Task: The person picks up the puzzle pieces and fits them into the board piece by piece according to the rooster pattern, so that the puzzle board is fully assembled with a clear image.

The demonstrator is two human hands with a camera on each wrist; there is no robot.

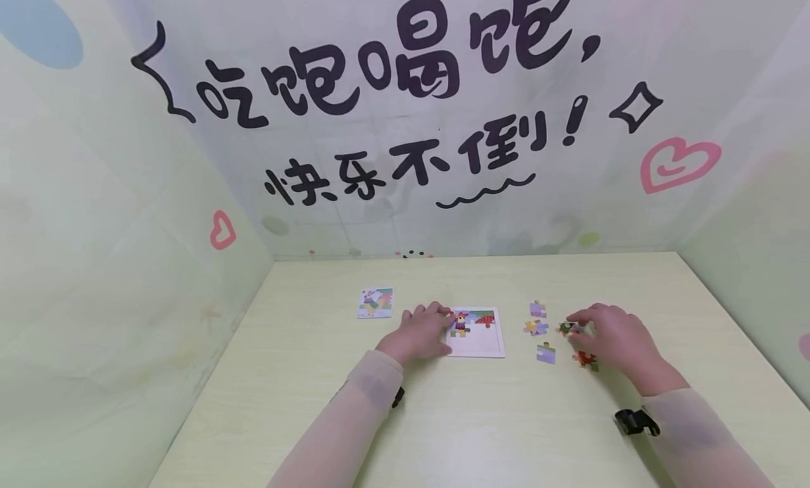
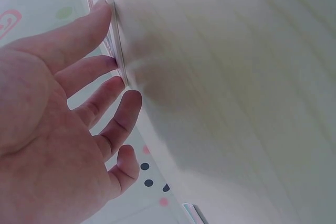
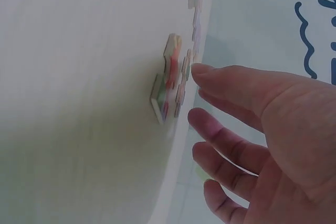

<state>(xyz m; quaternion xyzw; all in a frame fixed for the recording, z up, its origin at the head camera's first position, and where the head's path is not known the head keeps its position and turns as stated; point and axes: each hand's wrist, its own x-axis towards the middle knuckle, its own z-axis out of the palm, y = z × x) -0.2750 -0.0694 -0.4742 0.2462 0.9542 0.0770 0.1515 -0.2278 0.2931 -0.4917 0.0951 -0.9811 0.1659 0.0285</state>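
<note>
A white puzzle tray (image 1: 474,347) lies on the table, its upper part filled with joined pieces (image 1: 468,320) that show part of an animal picture. My left hand (image 1: 422,333) is at the tray's left side, fingers spread; the left wrist view shows the thumb and fingertips (image 2: 121,85) right at its edge. Over the loose pieces to the right, my right hand (image 1: 616,337) has thumb and forefinger around a dark green puzzle piece (image 1: 565,328). In the right wrist view the thumb tip (image 3: 202,71) overlaps the pieces and the other fingers are loosely bent. A red puzzle piece (image 1: 586,361) lies under that hand.
Between tray and right hand lie three loose pieces: a purple one (image 1: 538,309), a yellow-purple one (image 1: 536,327) and another purple one (image 1: 546,353). A small picture card (image 1: 375,302) lies at the back left. A printed wall sheet (image 1: 380,228) stands behind the table.
</note>
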